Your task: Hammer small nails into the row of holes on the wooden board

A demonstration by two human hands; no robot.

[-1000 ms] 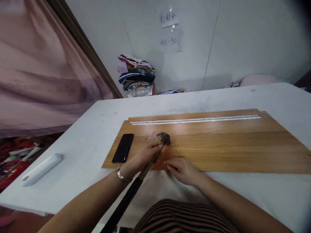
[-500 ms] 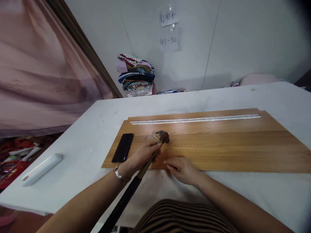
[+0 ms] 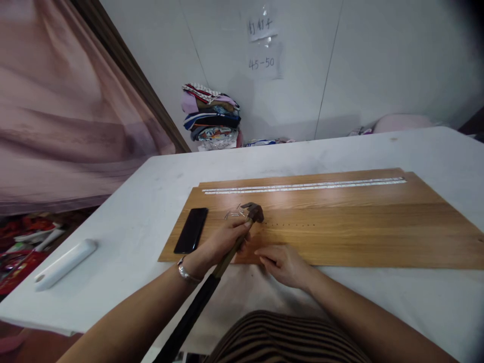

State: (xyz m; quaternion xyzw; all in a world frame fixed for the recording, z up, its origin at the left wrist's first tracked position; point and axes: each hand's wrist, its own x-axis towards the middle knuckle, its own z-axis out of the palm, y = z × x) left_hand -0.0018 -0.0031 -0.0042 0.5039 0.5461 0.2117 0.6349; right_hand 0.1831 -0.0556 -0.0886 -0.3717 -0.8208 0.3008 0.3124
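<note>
A claw hammer slants across the front of the wooden board, its black grip running down toward my body. My left hand is wrapped round the shaft just below the rusty head, which hangs over the board. Close beside that head lies a small scatter of loose nails. My right hand rests at the board's near edge, finger and thumb apart with nothing visible between them; its other fingers are partly hidden. A row of small dark points, perhaps nail heads, runs rightward from the hammer head.
On the board's left end lies a black phone. Two white measuring strips stretch along the far side. A white handle-like object lies on the white table at left. Folded clothes are stacked against the wall.
</note>
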